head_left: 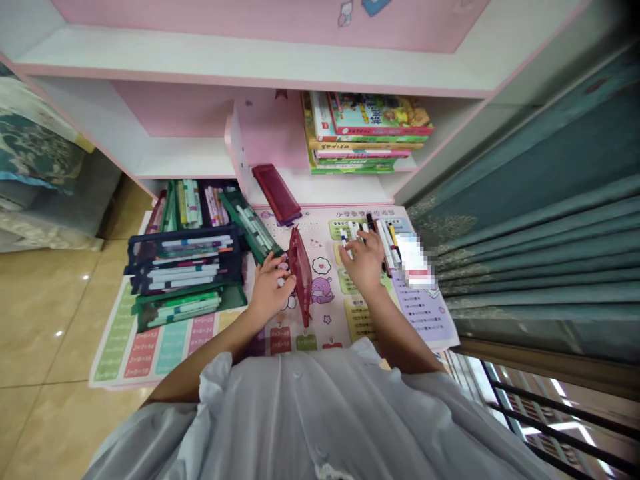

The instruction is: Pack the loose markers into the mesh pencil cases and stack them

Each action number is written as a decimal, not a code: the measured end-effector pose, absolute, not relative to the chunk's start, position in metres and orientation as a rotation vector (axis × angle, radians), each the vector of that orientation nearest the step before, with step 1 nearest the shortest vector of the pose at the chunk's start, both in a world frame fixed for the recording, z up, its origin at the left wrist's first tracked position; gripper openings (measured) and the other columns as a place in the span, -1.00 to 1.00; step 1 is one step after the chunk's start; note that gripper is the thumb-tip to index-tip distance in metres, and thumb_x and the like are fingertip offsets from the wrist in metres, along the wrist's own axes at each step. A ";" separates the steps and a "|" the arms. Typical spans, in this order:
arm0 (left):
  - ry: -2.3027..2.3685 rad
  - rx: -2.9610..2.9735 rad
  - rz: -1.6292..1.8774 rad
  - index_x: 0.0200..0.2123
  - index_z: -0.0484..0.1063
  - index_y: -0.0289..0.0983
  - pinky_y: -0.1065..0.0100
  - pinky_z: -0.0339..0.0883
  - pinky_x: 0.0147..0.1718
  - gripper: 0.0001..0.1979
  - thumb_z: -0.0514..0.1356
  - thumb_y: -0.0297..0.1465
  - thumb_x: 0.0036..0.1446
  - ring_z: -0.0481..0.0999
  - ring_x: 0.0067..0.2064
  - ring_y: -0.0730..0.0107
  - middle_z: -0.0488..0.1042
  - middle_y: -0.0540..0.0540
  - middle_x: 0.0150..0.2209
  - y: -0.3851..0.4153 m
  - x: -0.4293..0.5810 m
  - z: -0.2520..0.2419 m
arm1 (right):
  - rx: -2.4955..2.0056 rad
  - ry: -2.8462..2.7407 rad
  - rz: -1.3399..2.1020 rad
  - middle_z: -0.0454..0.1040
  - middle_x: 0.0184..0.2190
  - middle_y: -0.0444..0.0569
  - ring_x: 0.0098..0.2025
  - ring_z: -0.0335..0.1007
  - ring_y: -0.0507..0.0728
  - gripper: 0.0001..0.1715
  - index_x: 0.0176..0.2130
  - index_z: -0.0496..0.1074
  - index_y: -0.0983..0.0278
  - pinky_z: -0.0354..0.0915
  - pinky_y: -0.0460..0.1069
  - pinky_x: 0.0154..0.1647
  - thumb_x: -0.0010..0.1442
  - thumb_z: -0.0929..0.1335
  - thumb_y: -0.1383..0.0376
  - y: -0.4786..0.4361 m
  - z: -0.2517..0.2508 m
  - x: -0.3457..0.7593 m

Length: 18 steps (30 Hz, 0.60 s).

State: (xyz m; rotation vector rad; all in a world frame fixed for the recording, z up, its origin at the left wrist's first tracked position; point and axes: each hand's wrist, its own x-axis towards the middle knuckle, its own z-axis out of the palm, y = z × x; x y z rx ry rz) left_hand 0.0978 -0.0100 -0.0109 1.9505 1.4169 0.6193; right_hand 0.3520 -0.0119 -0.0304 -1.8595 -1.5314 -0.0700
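A maroon mesh pencil pouch (pixel 301 277) stands narrow and upright on the printed desk mat, its ends pointing away from and towards me. My left hand (pixel 270 288) is at its left side, thumb against the pouch and fingers stretched apart near the tip of a green mesh pouch (pixel 253 227). My right hand (pixel 364 261) is over a loose group of markers, its fingers curled onto the white markers (pixel 353 232). Right beside it lie more markers (pixel 385 239), with black and yellow among them. The palm hides part of what the right fingers touch.
Pouches filled with markers (pixel 185 263) are piled at the left. A flat maroon pouch (pixel 277 193) leans at the shelf edge. Stacked books (pixel 367 133) sit on the shelf. A blurred white item (pixel 417 260) lies right, near the green curtain (pixel 525 220).
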 end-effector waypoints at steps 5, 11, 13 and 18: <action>1.415 1.921 0.572 -0.44 0.58 -0.21 -0.23 0.10 0.32 -0.79 0.17 -0.32 0.17 0.23 0.38 -0.03 0.49 -0.15 0.17 -0.011 0.096 -0.008 | -2.083 -1.554 -0.126 0.43 0.07 0.22 0.29 0.12 0.54 -0.80 -0.48 0.51 0.27 0.12 0.56 0.18 0.09 0.44 0.21 -0.009 -0.043 0.372; 1.391 1.931 0.607 -0.44 0.57 -0.19 -0.20 0.09 0.33 -0.78 0.18 -0.30 0.17 0.26 0.36 0.02 0.51 -0.12 0.15 -0.010 0.092 -0.009 | -2.064 -1.606 -0.117 0.41 0.11 0.23 0.36 0.03 0.55 -0.79 -0.51 0.51 0.28 0.03 0.58 0.24 0.09 0.41 0.23 -0.010 -0.049 0.363; 1.393 1.940 0.600 -0.45 0.57 -0.20 -0.18 0.08 0.34 -0.77 0.18 -0.29 0.18 0.27 0.35 0.04 0.51 -0.12 0.14 -0.009 0.091 -0.009 | -2.073 -1.624 -0.078 0.39 0.14 0.28 0.38 -0.01 0.57 -0.77 -0.52 0.50 0.30 -0.01 0.60 0.25 0.09 0.39 0.23 -0.009 -0.050 0.363; 1.413 1.953 0.562 -0.44 0.58 -0.20 -0.15 0.10 0.33 -0.78 0.18 -0.30 0.18 0.24 0.37 0.03 0.50 -0.13 0.16 -0.009 0.092 -0.005 | -2.030 -1.625 0.042 0.37 0.19 0.27 0.43 -0.09 0.56 -0.80 -0.54 0.49 0.30 -0.11 0.59 0.32 0.06 0.37 0.28 -0.004 -0.049 0.363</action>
